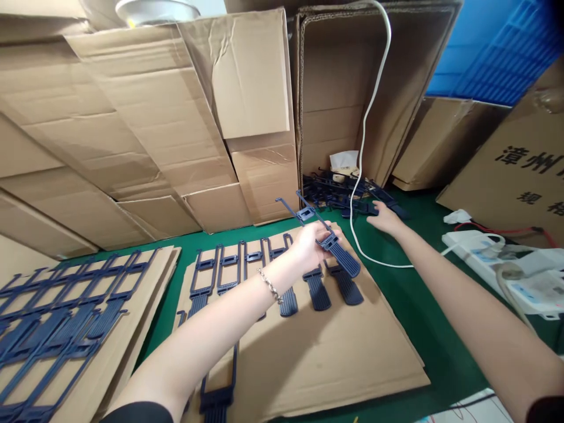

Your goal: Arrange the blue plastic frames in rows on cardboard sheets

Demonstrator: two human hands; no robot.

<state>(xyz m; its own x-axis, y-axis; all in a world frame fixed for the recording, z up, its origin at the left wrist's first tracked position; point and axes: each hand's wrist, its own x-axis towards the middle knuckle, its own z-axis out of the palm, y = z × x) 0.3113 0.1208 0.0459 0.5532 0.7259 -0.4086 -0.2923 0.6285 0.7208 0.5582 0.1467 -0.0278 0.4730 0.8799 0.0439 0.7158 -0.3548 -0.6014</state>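
My left hand (311, 244) is closed around a dark blue plastic bracket (341, 254) with two long thin prongs and a ribbed, paddle-like end. It holds the bracket tilted above a cardboard sheet (352, 352), where several similar brackets (317, 292) lie in a row, partly hidden by my left arm. Farther right, my right hand (388, 221) reaches the edge of a heap of the same dark parts (335, 191). Its thumb and forefinger are apart around the end of one part; whether they touch it is hard to see.
A tall cardboard box (335, 76) opens behind the heap. A white cable (365, 129) hangs down between my hands. Further brackets (79, 329) cover stacked cardboard at left. On the green tabletop (423, 282), a white power strip (506, 270) lies near my right arm.
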